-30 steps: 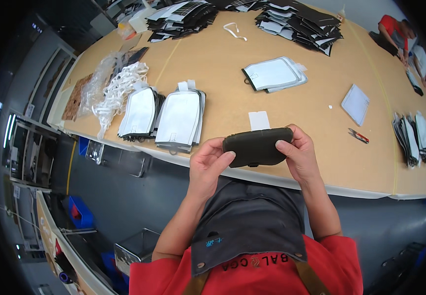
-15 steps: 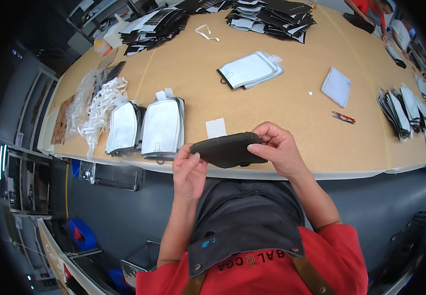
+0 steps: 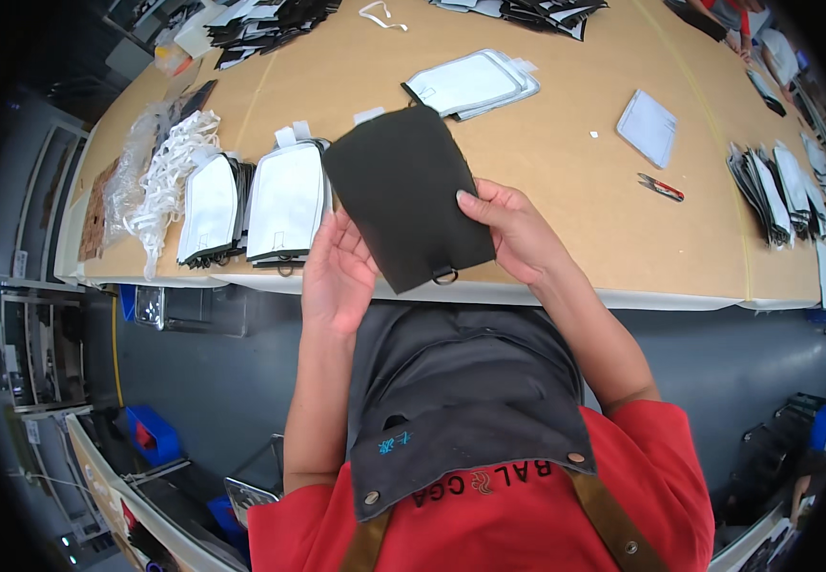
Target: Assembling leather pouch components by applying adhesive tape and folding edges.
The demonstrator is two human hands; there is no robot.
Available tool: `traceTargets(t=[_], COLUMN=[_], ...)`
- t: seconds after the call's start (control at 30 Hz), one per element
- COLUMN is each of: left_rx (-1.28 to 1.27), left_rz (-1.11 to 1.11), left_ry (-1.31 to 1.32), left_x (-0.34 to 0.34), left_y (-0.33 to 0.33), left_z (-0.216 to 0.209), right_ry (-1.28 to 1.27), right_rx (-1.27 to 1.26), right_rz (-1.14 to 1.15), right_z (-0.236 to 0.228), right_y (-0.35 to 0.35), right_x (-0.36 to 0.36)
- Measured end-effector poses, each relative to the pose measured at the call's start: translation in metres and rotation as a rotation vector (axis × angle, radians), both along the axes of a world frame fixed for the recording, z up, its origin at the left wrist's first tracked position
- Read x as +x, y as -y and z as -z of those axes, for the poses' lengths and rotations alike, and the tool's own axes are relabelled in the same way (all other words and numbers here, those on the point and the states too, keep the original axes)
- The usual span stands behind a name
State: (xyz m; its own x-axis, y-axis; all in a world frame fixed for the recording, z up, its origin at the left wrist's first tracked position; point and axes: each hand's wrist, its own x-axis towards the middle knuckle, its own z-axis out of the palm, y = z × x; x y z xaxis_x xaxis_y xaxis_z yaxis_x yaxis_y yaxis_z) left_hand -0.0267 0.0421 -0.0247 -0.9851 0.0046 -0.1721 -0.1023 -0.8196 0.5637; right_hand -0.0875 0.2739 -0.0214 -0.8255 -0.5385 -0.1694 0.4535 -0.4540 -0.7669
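Note:
A dark fabric panel (image 3: 403,195), flat with rounded upper corners, is tilted above the near table edge. At its lower edge sits a small black ring (image 3: 445,277) on a tab. My right hand (image 3: 520,234) grips the panel's right side, thumb on the front and fingers behind. My left hand (image 3: 339,278) is open, palm up, its fingers against the panel's lower left edge and partly hidden by it. To the left of the panel stand two stacks of white-faced, dark-edged panels, a smaller one (image 3: 209,210) and a larger one (image 3: 284,205).
Several white-faced pieces (image 3: 470,84) lie farther back. On the right are a white pad (image 3: 649,129), red-handled snips (image 3: 661,187) and more stacked pieces (image 3: 761,195). White straps (image 3: 179,162) heap at the left. Dark piles (image 3: 270,24) stand far back; another person (image 3: 733,19) works at far right.
The panel has been turned from nearly edge-on to show its broad dark face. My left hand has let go of its pinch and opened beside it; my right hand keeps hold.

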Motion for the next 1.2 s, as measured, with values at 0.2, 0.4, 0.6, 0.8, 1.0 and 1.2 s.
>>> traceTargets(t=[0.2, 0.4, 0.6, 0.8, 1.0, 1.2], left_rx=[-0.204, -0.21, -0.133, -0.208, -0.175, -0.064], left_rz=[-0.011, -0.004, 0.025, -0.018, -0.013, -0.005], left_ry=[0.093, 0.126, 0.151, 0.25, 0.283, 0.248], left_x=[0.008, 0.009, 0.003, -0.002, -0.008, -0.012], left_y=[-0.019, -0.019, -0.018, -0.027, -0.024, -0.019], left_z=[0.008, 0.012, 0.023, 0.028, 0.036, 0.045], right_ry=[0.134, 0.176, 0.207, 0.214, 0.215, 0.049], right_rx=[-0.069, -0.125, -0.14, -0.133, -0.125, 0.066], right_rz=[0.018, -0.02, -0.018, -0.032, -0.055, -0.011], right_z=[0.01, 0.023, 0.033, 0.044, 0.042, 0.042], right_y=[-0.003, -0.006, -0.01, -0.013, -0.012, -0.011], right_x=[-0.007, -0.011, -0.015, -0.023, -0.028, -0.033])
